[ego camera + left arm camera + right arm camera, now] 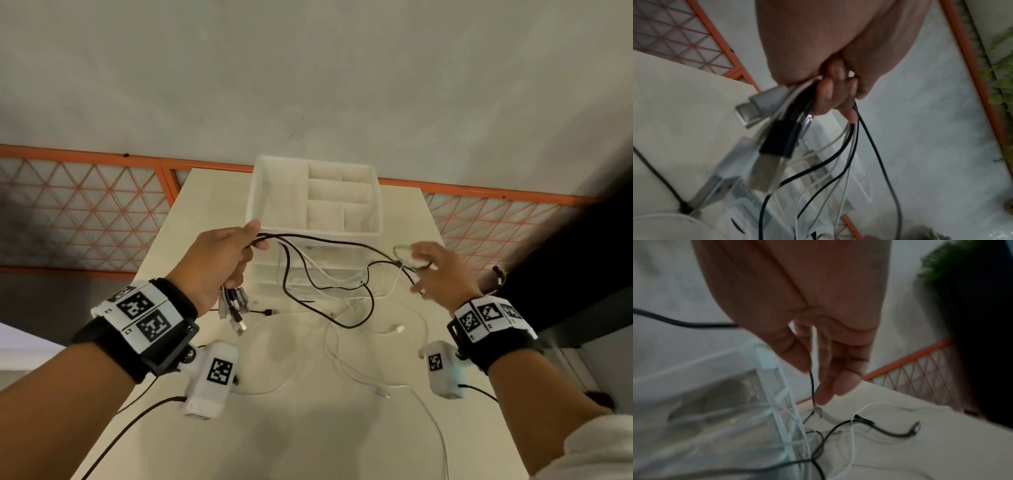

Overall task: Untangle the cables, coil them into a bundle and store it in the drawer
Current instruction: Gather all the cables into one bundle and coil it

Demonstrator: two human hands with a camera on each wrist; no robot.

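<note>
A messy bunch of thin black and white cables, metal USB plugs dangling, is gripped in the left hand above the pale table. A strand is pinched by the blurry right hand, fingers loosely spread, just in front of the clear plastic drawer unit.

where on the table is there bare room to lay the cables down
Bare table lies near the front edge, between the wrists, bordered by trailing white cables on the right. Another strip runs left of the drawer organizer. In front of the organizer it is crowded with hanging black cables.
</note>
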